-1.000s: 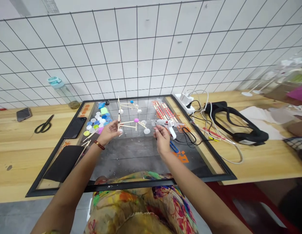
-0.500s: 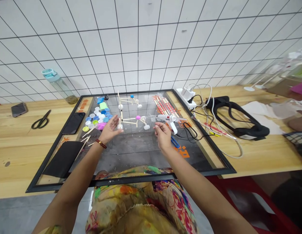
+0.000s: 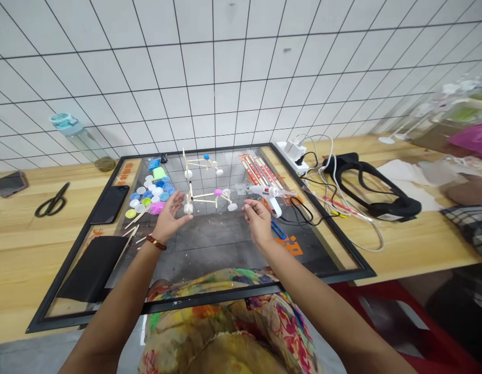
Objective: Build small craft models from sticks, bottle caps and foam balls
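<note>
A light construction of thin wooden sticks (image 3: 205, 200) with round white caps at its corners stands on the glass-topped board. It carries a blue cap (image 3: 206, 157) and a pink cap (image 3: 218, 192). My left hand (image 3: 170, 215), fingers spread, is beside its near left white cap (image 3: 188, 208); whether the thumb touches it I cannot tell. To the right of the construction is my right hand (image 3: 257, 217), thumb and fingers drawn together; anything between them is too small to make out. Just beyond that hand lies a white glue gun (image 3: 270, 196).
Coloured bottle caps (image 3: 156, 191) and loose sticks (image 3: 132, 221) lie left of the construction. Red-and-white packed sticks (image 3: 260, 170), a power strip (image 3: 293, 156), cables and a black headset (image 3: 371, 187) are right. Scissors (image 3: 53, 201), a phone (image 3: 110, 204) and a bottle (image 3: 83, 140) stand or lie left.
The camera view has shifted slightly, so the board and things sit a little further left. Both hands keep nearly the same places beside the stick construction.
</note>
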A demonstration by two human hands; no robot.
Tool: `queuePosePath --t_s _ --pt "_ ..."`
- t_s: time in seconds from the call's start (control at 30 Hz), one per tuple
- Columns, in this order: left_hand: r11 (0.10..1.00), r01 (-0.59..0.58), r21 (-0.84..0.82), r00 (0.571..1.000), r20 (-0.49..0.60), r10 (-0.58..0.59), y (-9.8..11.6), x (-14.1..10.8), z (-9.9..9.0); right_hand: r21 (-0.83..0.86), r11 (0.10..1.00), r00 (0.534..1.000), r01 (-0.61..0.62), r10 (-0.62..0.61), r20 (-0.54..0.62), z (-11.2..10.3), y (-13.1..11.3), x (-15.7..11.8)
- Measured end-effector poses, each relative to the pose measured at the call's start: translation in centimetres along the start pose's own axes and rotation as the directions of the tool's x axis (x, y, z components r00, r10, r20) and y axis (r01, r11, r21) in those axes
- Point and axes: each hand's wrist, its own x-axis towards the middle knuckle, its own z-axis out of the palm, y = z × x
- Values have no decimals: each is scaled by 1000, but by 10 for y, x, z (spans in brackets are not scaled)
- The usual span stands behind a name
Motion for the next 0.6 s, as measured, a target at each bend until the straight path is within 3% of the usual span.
queuePosePath --t_s 0.43,0.6 --pt "1000 -16 26 1000 -23 17 10 -5 9 -55 998 998 9 -5 59 -3 2 -1" --pt "1000 0 -19 1000 -17 0 12 6 9 -87 996 996 13 -5 88 -2 0 -2"
